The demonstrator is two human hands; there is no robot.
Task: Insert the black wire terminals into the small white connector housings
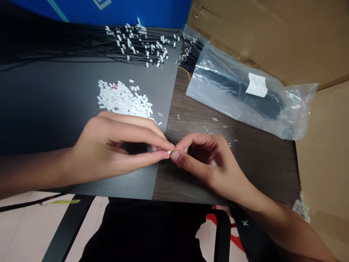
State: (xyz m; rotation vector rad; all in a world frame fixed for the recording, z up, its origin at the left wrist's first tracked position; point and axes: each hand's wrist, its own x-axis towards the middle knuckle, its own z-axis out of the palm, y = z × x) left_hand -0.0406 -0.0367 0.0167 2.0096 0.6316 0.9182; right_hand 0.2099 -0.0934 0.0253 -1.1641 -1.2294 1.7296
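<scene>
My left hand (117, 145) pinches a tiny white plastic connector housing (169, 152) between thumb and fingertips. Meeting it fingertip to fingertip, my right hand (209, 160) is also closed in a pinch; whether it grips the same piece or something else is hidden. Just beyond my left hand lies a loose pile of white connector housings (122, 98). Behind that pile, a bundle of black wires (92, 42) stretches in from the left, with white housings on the wire ends (147, 47).
A clear plastic bag (234, 98) of black wires with bare metal ends (188, 51) lies at the back right. Tiny clear bits (215, 119) are scattered on the wood-grain tabletop (185, 182). Cardboard (272, 32) borders the right side, and a blue panel (136, 11) the back.
</scene>
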